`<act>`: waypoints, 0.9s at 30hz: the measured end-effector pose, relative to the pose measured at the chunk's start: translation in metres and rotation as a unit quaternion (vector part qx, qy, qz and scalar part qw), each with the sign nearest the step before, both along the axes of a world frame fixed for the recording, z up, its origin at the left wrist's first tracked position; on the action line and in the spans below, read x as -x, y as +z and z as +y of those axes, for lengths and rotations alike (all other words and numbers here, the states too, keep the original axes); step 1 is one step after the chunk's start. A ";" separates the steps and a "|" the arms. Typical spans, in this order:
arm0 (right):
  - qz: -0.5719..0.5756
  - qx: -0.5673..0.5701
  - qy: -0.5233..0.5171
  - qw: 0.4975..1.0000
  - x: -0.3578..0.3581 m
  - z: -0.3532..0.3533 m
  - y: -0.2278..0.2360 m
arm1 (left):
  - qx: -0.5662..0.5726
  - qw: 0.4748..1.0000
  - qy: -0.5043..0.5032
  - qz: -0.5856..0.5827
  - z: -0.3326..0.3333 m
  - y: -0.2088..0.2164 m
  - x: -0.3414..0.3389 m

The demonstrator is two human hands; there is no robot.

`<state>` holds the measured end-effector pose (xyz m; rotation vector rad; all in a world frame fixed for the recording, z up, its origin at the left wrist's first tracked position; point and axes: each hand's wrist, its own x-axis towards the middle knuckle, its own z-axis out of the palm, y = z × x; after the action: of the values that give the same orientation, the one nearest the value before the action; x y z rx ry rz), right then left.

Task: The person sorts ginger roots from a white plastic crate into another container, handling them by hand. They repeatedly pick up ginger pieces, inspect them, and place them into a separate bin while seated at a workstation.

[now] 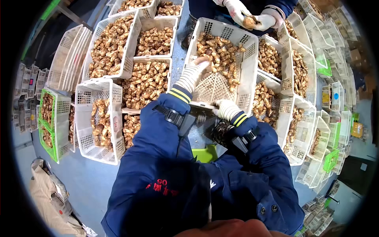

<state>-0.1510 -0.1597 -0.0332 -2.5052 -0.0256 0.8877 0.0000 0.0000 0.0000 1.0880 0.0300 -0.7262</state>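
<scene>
A white plastic crate [247, 85] stands in front of me, its lattice floor bare at the near end. Brown-and-cream mushrooms [221, 53] with thick stems are heaped toward its far end and right side. My left hand [196, 71], in a white knit glove, reaches over the crate's left wall. Its fingers stretch over the mushrooms; whether they touch one is unclear. At the near rim my right hand [226, 109], gloved the same way, is closed on the crate's edge, with its fingertips partly hidden.
Crates of mushrooms [146, 83] crowd the left, and more [266, 98] stand on the right. Across from me, a person's gloved hands [250, 19] hold a round mushroom. Stacked empty crates [69, 57] stand far left. Something green [204, 153] lies below my hands.
</scene>
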 end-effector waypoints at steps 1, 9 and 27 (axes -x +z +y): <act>0.003 -0.038 0.004 0.999 0.008 -0.005 -0.003 | 0.005 1.000 0.006 0.003 -0.004 0.004 0.008; -0.207 0.085 -0.222 0.949 -0.100 -0.055 -0.087 | 0.013 1.000 0.012 0.013 0.004 -0.005 -0.029; -0.215 0.144 -0.392 0.883 -0.150 -0.101 -0.155 | 0.033 0.997 0.068 0.001 -0.003 0.034 -0.031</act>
<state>-0.0008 -0.2603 -0.1879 -2.5533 0.9618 -0.0093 0.0313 -0.0029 0.0338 1.0124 0.0804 -0.6017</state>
